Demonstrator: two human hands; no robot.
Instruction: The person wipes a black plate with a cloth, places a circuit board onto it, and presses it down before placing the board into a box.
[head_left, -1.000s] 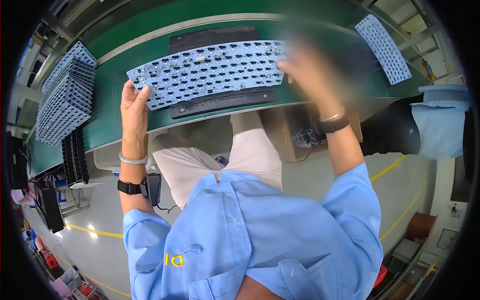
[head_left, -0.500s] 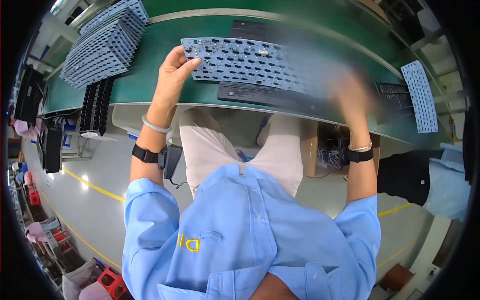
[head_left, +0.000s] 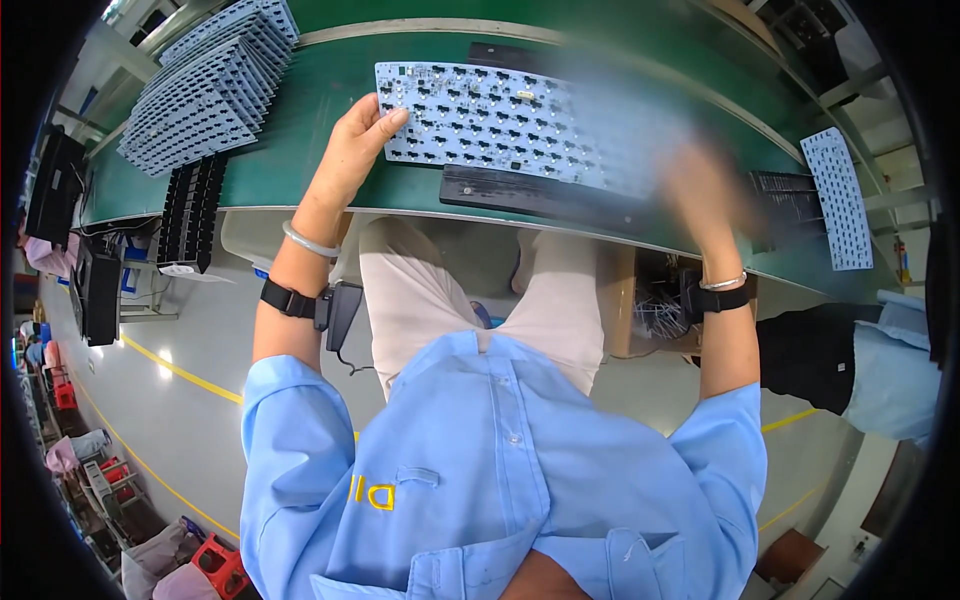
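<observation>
A white keyboard circuit board (head_left: pixel 480 118) with rows of small black switch sockets is held above the green bench. My left hand (head_left: pixel 358 142) grips its left end, thumb on the face and fingers curled behind. My right hand (head_left: pixel 703 200) is at the board's right end, but a blurred patch covers that side, so its fingers and its hold cannot be made out. Below the board lies a long black fixture (head_left: pixel 535 192) along the bench's front edge; another dark piece (head_left: pixel 500 56) shows behind the board.
A leaning stack of similar boards (head_left: pixel 200 100) stands at the left beside a black slotted rack (head_left: pixel 190 215). Another board (head_left: pixel 838 200) stands upright at the right by a second black rack (head_left: pixel 788 195). A cardboard box (head_left: pixel 650 310) sits under the bench. Another person's dark clothing (head_left: pixel 810 350) shows at right.
The board has moved slightly up and away from me, tilting a little more, uncovering more of the front black fixture. My left hand still grips its left end.
</observation>
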